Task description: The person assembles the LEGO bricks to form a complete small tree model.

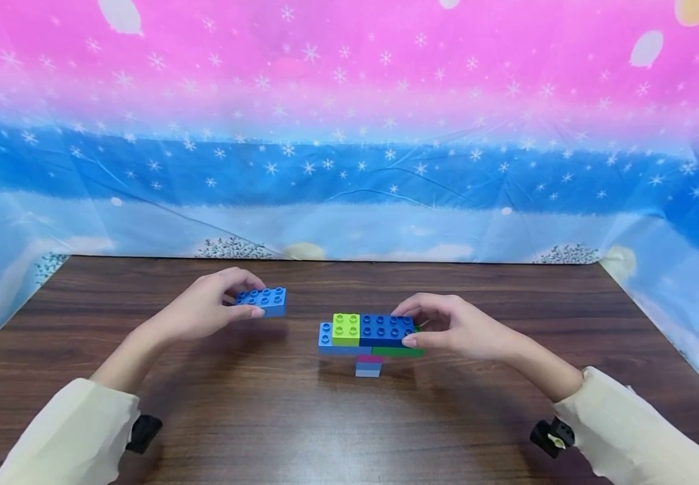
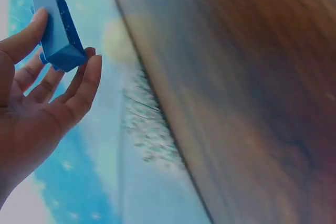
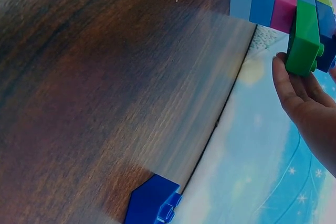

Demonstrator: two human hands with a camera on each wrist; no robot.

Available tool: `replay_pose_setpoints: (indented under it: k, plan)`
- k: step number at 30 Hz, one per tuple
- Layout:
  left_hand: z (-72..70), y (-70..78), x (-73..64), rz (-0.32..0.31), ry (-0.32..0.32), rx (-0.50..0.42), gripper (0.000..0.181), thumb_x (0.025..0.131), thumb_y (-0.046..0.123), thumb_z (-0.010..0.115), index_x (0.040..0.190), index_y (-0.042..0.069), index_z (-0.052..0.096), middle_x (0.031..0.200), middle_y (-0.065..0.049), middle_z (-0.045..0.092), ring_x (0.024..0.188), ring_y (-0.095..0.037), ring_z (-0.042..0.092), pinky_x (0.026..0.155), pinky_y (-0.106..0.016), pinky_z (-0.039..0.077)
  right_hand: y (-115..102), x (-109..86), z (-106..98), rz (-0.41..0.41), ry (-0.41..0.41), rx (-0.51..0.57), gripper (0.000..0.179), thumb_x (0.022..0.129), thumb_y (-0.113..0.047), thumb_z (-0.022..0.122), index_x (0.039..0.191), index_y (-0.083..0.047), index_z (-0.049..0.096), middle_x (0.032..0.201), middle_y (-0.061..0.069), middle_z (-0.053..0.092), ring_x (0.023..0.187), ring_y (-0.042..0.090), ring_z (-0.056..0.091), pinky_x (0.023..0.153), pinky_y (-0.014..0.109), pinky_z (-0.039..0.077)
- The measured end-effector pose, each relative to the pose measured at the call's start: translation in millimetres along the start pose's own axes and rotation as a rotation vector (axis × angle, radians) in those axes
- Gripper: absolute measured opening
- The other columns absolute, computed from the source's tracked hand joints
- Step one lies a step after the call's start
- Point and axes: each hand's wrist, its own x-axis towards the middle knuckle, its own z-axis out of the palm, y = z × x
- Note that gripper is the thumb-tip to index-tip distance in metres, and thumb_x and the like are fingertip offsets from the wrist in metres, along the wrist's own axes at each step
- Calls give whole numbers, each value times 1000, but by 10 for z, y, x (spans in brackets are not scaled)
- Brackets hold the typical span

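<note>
My left hand pinches a medium-blue toy building brick between thumb and fingers, raised over the table left of a brick structure. In the left wrist view the thumb presses one face of that brick. On a narrow column of light blue, blue and magenta bricks sits a wider layer, a blue brick beside a green brick. Topping this are a lime brick and a dark blue brick. My right hand grips the dark blue brick's right end, fingers behind and thumb in front.
A brown wooden table runs back to a pink and blue snowflake curtain. At the lower edge of the right wrist view a blue studded piece is partly cut off by the frame.
</note>
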Motion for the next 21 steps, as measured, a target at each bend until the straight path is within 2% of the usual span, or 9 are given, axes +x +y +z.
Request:
replay_pose_setpoints:
  k: [10,16,21]
  plan:
    - [36,470,10,86,84,-15,31,86,19,65,112,4,58,105,-12,57,90,-27,59,73,-38,49,0,-1,4,-2,1,0,32,87,-17,64,117,-11,56,106,4,60,97,19,57,77,34,49]
    - [169,669,55,168,128,-13,27,83,13,68,107,4,61,99,-6,58,83,-20,57,70,-31,49,-1,2,7,0,2,-4,32,87,-17,63,117,-11,56,105,4,59,96,19,57,77,34,49]
    - [296,826,121,223,134,-17,26,82,13,69,105,4,61,96,-4,58,78,-15,53,66,-28,48,-4,5,7,4,3,-7,31,87,-17,63,117,-10,56,106,4,60,96,19,57,78,34,49]
